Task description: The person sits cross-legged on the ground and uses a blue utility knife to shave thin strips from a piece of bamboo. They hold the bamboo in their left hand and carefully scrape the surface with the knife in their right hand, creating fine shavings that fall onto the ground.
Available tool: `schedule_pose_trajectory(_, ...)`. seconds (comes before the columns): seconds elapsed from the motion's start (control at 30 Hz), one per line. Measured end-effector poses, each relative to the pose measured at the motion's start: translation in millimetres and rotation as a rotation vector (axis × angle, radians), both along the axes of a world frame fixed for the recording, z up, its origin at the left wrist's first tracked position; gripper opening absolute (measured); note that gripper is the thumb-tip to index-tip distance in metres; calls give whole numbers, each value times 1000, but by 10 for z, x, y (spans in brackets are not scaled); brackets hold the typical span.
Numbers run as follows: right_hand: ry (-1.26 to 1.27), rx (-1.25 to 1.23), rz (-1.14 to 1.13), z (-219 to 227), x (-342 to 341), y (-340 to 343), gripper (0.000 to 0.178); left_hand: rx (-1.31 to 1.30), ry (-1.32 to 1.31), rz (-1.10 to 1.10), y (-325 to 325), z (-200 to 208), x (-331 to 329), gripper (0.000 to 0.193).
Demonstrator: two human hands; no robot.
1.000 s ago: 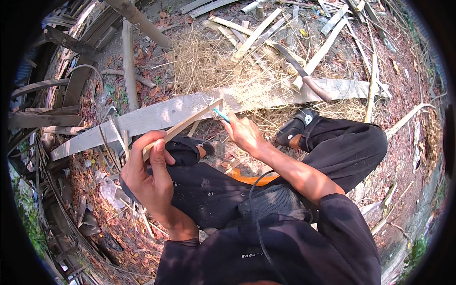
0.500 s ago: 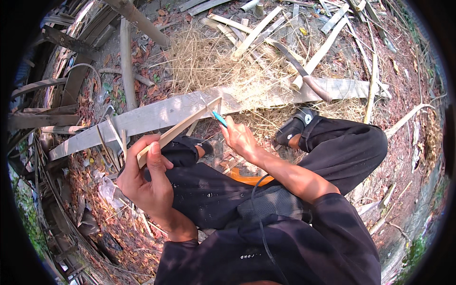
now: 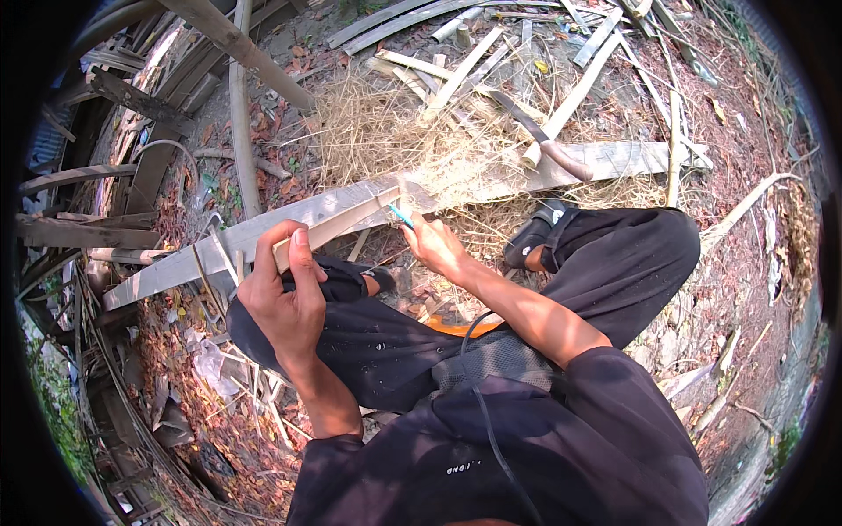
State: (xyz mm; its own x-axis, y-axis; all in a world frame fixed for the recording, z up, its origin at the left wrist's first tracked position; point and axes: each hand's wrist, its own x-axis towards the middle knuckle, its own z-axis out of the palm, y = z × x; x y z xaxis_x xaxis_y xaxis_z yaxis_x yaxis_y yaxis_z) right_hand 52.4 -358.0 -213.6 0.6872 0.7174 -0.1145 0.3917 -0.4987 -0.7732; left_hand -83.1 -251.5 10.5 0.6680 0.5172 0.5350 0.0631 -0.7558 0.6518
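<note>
My left hand [image 3: 288, 302] grips the near end of a pale bamboo strip [image 3: 338, 226], thumb on top and fingers curled round it. The strip slants away to the right, over a long grey plank [image 3: 250, 235]. In my right hand [image 3: 436, 248] is a slim blue pen-like tool [image 3: 401, 216], pinched between thumb and fingers. Its front end meets the strip near the far end; the exact tip is too small to make out. A large curved knife [image 3: 568, 162] with a wooden handle lies across the plank's right part.
Dry straw-like shavings [image 3: 368, 131] heap beyond the plank. Loose bamboo slats [image 3: 579, 96] lie scattered at the far right. A bamboo pole [image 3: 241, 123] and stacked wood [image 3: 88, 232] stand to the left. An orange object [image 3: 452, 330] shows between my legs.
My left hand and the strip's near end have moved right and slightly away. The strip now shows more of its broad face. The blue tool stays at the strip's far part.
</note>
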Motion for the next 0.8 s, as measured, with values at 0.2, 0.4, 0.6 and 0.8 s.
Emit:
schedule_pose_trajectory(0.2, 43, -271, -32, -408, 127, -25, 32, 48, 52, 18, -105, 41, 82, 11)
schedule_pose_trajectory(0.4, 125, -232, -6, -359, 52, -104, 41, -42, -37, -48, -116, -131, 31, 17)
schedule_pose_trajectory(0.6, -1, 203, -54, 365, -63, -60, 27, -139, -71, 11, -25, -102, 25, 12)
schedule_pose_trajectory(0.8, -205, 12, 12, -241, 58, -184, 34, -81, -31, -81, -121, -86, 71, 19)
